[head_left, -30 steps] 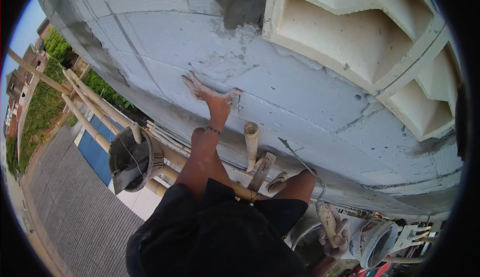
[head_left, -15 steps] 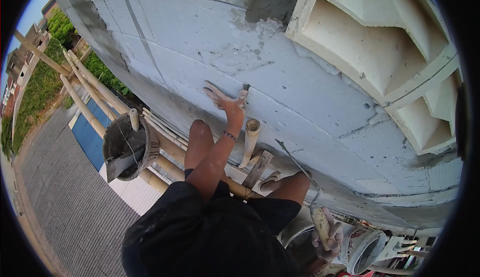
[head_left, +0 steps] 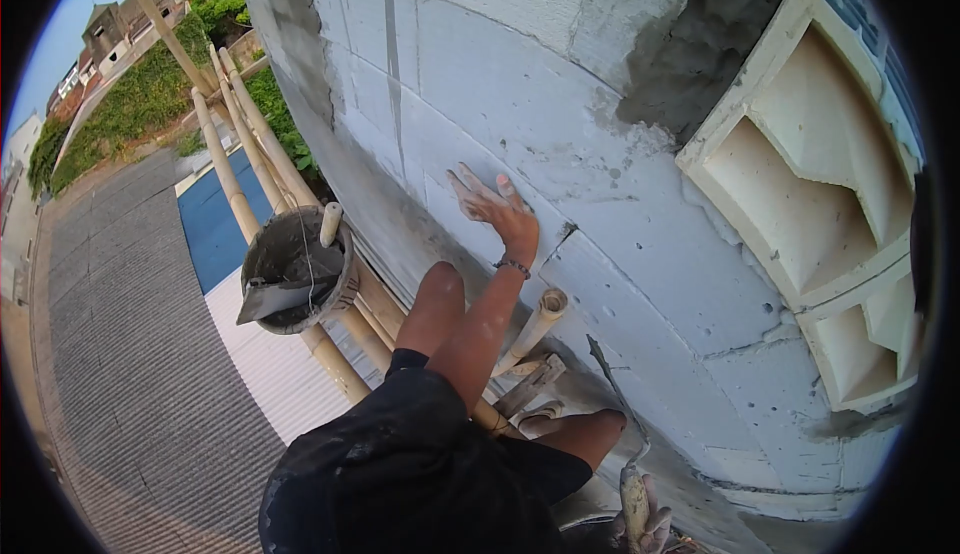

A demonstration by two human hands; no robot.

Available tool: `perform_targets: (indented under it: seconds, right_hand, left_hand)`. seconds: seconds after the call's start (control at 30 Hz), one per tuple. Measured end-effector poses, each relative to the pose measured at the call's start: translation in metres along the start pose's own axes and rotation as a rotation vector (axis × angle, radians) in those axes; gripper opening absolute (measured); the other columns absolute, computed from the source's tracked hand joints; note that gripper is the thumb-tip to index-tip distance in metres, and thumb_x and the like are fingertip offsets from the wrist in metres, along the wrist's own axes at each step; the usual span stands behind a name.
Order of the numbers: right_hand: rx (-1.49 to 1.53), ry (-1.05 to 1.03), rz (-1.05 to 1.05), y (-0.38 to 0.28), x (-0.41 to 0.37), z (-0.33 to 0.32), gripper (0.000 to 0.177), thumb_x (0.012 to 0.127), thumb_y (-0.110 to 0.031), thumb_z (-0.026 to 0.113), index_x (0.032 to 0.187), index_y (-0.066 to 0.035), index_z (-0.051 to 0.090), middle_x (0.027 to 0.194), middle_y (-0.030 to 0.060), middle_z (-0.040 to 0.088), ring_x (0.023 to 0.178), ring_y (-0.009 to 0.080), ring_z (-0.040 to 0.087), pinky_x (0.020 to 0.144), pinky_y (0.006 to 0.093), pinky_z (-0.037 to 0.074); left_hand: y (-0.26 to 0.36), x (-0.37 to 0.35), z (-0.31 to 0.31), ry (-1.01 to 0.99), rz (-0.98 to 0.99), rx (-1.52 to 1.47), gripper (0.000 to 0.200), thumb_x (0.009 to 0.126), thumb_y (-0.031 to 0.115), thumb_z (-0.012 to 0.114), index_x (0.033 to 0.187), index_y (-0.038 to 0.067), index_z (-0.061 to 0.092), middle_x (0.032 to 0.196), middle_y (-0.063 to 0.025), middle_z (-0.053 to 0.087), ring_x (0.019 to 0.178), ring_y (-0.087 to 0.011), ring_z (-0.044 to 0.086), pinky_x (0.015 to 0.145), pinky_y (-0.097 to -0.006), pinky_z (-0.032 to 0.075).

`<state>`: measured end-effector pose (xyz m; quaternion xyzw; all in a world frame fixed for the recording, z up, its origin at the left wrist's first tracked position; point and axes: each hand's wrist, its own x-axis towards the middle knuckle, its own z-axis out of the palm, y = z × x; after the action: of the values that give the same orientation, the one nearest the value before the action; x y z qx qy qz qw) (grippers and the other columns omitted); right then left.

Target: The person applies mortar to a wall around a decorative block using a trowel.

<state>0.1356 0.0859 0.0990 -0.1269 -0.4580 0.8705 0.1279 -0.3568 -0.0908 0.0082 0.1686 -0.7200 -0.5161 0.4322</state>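
Note:
My left hand (head_left: 492,204) rests on the pale block wall (head_left: 470,84), fingers spread, with a bracelet at the wrist. Just right of it, a small dark gap (head_left: 568,228) shows in a block joint. Low in the view, my right hand (head_left: 652,526) is wrapped around the mortar-crusted handle of a trowel (head_left: 634,499). The trowel's thin neck runs up to a narrow blade beside the wall, and part of that hand is cut off by the frame's lower edge.
A mortar bucket (head_left: 350,279) with a flat tool and a handle in it hangs by the bamboo poles (head_left: 225,169) at left. A bamboo upright (head_left: 535,329) stands between my knees. Cream vent blocks (head_left: 745,169) jut out at right. Corrugated roofing (head_left: 130,354) lies below.
The view has swung, so the wall and bucket sit farther right in it. My left hand has slid left along the wall, away from the small gap. The trowel stays in my right hand.

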Motion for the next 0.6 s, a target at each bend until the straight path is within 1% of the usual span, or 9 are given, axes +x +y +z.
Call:
perform_targets:
  seconds: [0.17,0.23,0.33,0.37,0.4,0.5,0.53,0.57,0.6]
  right_hand:
    - [0.002,-0.029,0.016,0.001,0.009,0.002,0.019,0.085,-0.013,0.067,0.092,-0.004,0.052,0.150,0.0365,0.035,0.074,0.0268,0.064,0.050,0.0272,0.049]
    - [0.007,-0.046,0.017,0.000,0.007,-0.001,0.019,0.085,-0.013,0.067,0.092,-0.004,0.052,0.150,0.0367,0.035,0.074,0.0269,0.064,0.050,0.0273,0.049]
    - [0.089,-0.111,-0.003,-0.002,0.003,0.002,0.018,0.085,-0.013,0.066,0.093,-0.004,0.053,0.150,0.0369,0.035,0.074,0.0270,0.064,0.050,0.0274,0.049]
    - [0.124,-0.189,-0.059,0.000,0.003,0.001,0.019,0.086,-0.013,0.063,0.100,-0.005,0.054,0.151,0.0371,0.033,0.077,0.0260,0.062,0.052,0.0272,0.045]
    - [0.162,-0.269,-0.112,0.001,0.006,0.000,0.022,0.088,-0.014,0.059,0.107,-0.005,0.055,0.151,0.0373,0.030,0.080,0.0249,0.059,0.054,0.0271,0.041]
    - [0.311,-0.274,-0.146,-0.005,-0.016,-0.001,0.025,0.091,-0.011,0.055,0.115,-0.006,0.053,0.158,0.0341,0.019,0.083,0.0207,0.052,0.064,0.0282,0.042]
    - [0.404,-0.314,-0.207,-0.006,-0.022,-0.001,0.027,0.091,-0.011,0.055,0.117,-0.006,0.052,0.159,0.0353,0.017,0.085,0.0209,0.052,0.065,0.0281,0.042]
    - [0.427,-0.302,-0.254,-0.006,-0.031,-0.004,0.029,0.091,-0.011,0.056,0.120,-0.006,0.051,0.158,0.0364,0.016,0.086,0.0213,0.053,0.066,0.0286,0.042]
    - [0.409,-0.275,-0.334,-0.005,-0.040,-0.006,0.035,0.089,-0.012,0.058,0.121,-0.006,0.048,0.157,0.0353,0.021,0.081,0.0204,0.055,0.059,0.0254,0.042]
  left_hand:
    - [-0.014,-0.036,-0.001,-0.088,0.079,-0.006,0.066,0.108,0.040,0.027,0.156,-0.004,0.016,0.161,-0.0297,0.010,0.147,-0.0454,0.015,0.117,-0.0583,0.010]
    - [-0.010,-0.044,-0.003,-0.202,0.059,-0.099,0.066,0.108,0.039,0.025,0.156,-0.005,0.015,0.162,-0.0292,0.009,0.149,-0.0446,0.013,0.117,-0.0572,0.011]
    - [-0.023,-0.063,-0.018,-0.290,0.183,-0.078,0.066,0.107,0.035,0.026,0.156,-0.007,0.010,0.163,-0.0297,0.003,0.151,-0.0446,0.009,0.120,-0.0547,0.009]
    - [-0.026,-0.068,-0.019,-0.356,0.266,-0.083,0.067,0.107,0.032,0.027,0.155,-0.009,0.008,0.163,-0.0309,0.002,0.151,-0.0451,0.007,0.121,-0.0524,0.009]
    - [-0.021,-0.074,-0.033,-0.471,0.300,0.064,0.067,0.106,0.027,0.031,0.155,-0.011,0.003,0.163,-0.0311,0.000,0.151,-0.0447,0.006,0.121,-0.0513,0.010]
    - [-0.044,-0.078,-0.038,-0.591,0.248,0.264,0.070,0.108,0.033,0.033,0.158,-0.002,0.000,0.162,-0.0326,-0.002,0.146,-0.0448,0.020,0.118,-0.0462,0.021]
    - [-0.057,-0.082,-0.035,-0.524,0.324,0.005,0.073,0.108,0.045,0.024,0.158,-0.003,0.000,0.161,-0.0339,-0.004,0.143,-0.0477,0.023,0.116,-0.0503,0.023]
    - [-0.075,-0.082,-0.026,-0.419,0.404,0.025,0.077,0.108,0.051,0.023,0.156,-0.007,0.006,0.160,-0.0367,0.005,0.136,-0.0514,0.032,0.109,-0.0575,0.028]
    - [-0.080,-0.084,-0.020,-0.402,0.438,0.091,0.079,0.107,0.053,0.018,0.156,-0.008,0.005,0.159,-0.0381,0.004,0.139,-0.0519,0.028,0.109,-0.0572,0.029]
